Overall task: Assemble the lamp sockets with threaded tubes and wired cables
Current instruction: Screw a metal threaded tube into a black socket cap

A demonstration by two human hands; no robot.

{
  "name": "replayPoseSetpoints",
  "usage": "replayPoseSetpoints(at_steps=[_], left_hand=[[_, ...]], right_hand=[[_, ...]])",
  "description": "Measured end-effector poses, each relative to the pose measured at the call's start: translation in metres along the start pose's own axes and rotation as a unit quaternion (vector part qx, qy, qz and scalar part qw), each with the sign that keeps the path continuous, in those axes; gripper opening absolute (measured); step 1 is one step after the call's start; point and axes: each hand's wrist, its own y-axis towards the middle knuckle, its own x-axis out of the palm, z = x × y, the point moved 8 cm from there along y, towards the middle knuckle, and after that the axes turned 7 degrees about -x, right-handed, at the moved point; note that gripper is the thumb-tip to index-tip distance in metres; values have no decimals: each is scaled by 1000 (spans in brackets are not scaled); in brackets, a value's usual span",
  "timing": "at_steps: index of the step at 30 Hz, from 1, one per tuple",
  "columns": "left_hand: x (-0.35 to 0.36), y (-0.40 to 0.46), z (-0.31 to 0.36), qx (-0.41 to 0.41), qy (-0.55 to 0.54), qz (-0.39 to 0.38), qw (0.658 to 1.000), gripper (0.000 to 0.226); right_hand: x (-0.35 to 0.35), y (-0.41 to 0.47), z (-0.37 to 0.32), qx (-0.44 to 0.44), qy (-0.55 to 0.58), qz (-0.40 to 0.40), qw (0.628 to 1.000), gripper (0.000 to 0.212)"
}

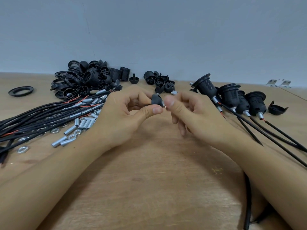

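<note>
Two bare forearms reach in from the bottom edge over the pale brown wooden tabletop (149, 180), with a black cable (247, 196) passing under the right forearm near the lower edge. The left hand (126, 113) pinches a small black dome-shaped plastic socket cap (157, 101) between its thumb and curled fingers, holding it above the table at the centre of the view. The cap is matte and rounded, and a short silvery metal stub shows at its right side; its axis lies roughly level, running left to right, with the stub end pointing toward the right hand (186, 113). That hand's thumb and forefinger close on the stub end, though blur hides exactly what they pinch.

Just beyond the hands lies a small cluster of loose black socket caps (160, 80) with one short silver threaded tube (174, 92) beside it. To the left, a bundle of black cables with red wire ends (41, 117) fans across the table, touching a scatter of silver threaded metal tubes (83, 123) and silver hex nuts (23, 149). Behind those sits a heap of black plastic socket bodies and rings (86, 78), with one flat black ring (21, 91) apart at far left. To the right, a row of assembled black lamp sockets (232, 97) lies on its side, cables trailing toward the lower right, and one black cap (277, 109) rests just past them.
</note>
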Motion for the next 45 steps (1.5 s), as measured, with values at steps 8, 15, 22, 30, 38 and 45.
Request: replayPoseSetpoints(at_steps=[8, 15, 22, 30, 38, 45], left_hand=[[2, 0, -2, -6, -4, -8, 1000, 26], [4, -2, -2, -6, 3, -10, 1000, 18], [4, -4, 4, 66, 77, -14, 995, 19], [-55, 9, -12, -50, 443, 165, 880, 22], [-94, 9, -55, -244, 584, 119, 765, 21], [-108, 10, -48, -228, 543, 147, 794, 15]], right_hand=[[2, -2, 2, 17, 13, -5, 1000, 44], [1, -2, 3, 31, -5, -1, 1000, 56], [12, -4, 10, 85, 47, -78, 992, 41], [5, -2, 22, 114, -2, -37, 993, 41], [7, -3, 24, 116, -19, -58, 991, 39], [3, -2, 24, 114, -16, -40, 993, 39]])
